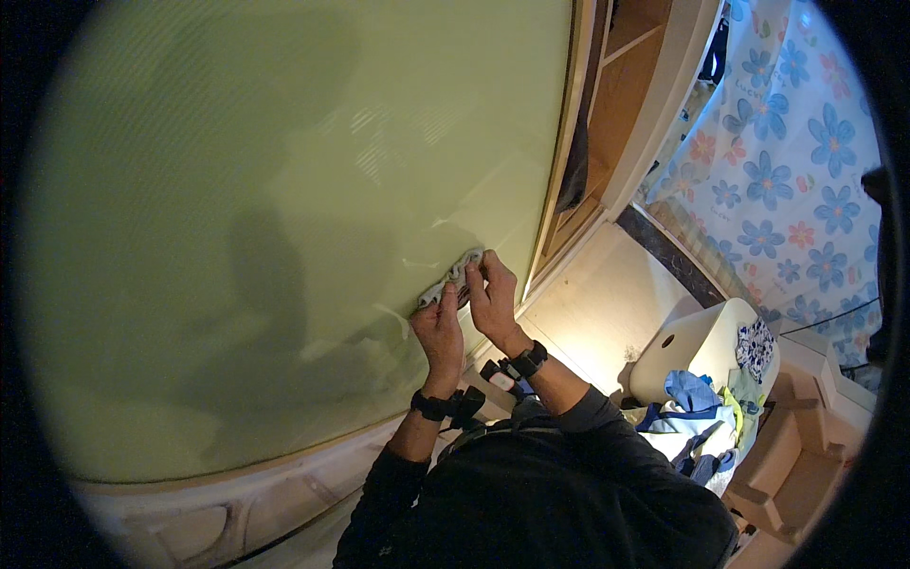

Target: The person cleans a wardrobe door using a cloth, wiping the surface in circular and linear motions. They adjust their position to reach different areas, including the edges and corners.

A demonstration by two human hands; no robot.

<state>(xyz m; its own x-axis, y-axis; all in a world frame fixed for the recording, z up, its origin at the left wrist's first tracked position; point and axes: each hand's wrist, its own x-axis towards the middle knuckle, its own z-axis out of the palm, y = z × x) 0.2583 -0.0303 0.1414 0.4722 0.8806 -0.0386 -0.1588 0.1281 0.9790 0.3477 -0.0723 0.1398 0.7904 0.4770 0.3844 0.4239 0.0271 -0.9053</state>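
- As we look down from the head camera, our left hand [439, 327] and right hand [491, 296] both pinch a small grey cloth [453, 278] on the green sheet [284, 209].
- Its long side slants up-right, between our closed fingers; both hands touch it.

A small grey-and-white cloth [453, 280] lies bunched into a long, crumpled strip against the pale green glossy panel [284, 218]; it runs slantwise, its upper end near the panel's right edge, its lower end down to the left; the left hand [439, 334] pinches the lower end and the right hand [490, 296] pinches the upper end, so the strip is stretched between them; it is pressed flat to the surface, touching it; its pattern is too small to tell, perhaps striped.
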